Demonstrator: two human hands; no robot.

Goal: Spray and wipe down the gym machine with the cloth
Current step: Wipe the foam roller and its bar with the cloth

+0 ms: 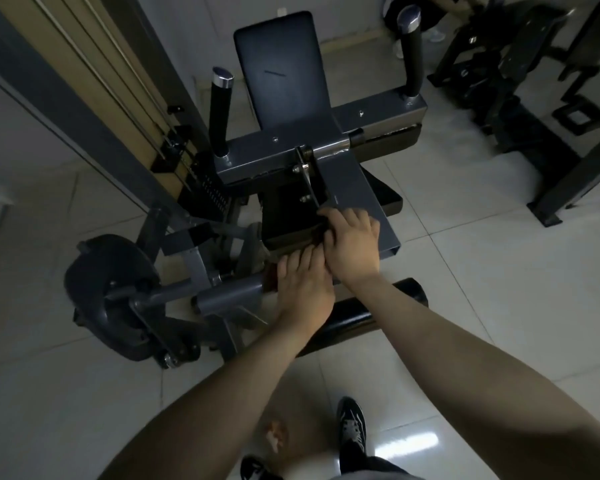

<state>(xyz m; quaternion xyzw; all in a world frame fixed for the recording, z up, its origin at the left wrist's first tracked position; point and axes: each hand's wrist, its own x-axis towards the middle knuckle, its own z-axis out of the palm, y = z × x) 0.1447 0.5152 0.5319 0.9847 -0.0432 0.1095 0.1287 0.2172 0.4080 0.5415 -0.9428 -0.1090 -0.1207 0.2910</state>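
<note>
The gym machine has a dark seat [284,216], an upright backrest [281,71] and a grey steel frame [347,178]. My right hand [355,242] is at the seat's front right corner, fingers curled over a dark bunched cloth [317,233] that barely stands out from the black pad. My left hand [303,289] lies just below and partly under the right one, its fingers straight and reaching onto the seat's front edge. A small reddish-brown patch [271,276] shows beside the left fingers; what it is I cannot tell. No spray bottle is in view.
A black roller pad [364,315] runs under my forearms. Two upright handles [220,112] [409,53] flank the backrest. The weight stack [210,190] and a round cam housing [108,296] stand left. Another black machine [520,81] is at the right, with a person [433,32] behind. My shoe [352,431] is on the tiled floor.
</note>
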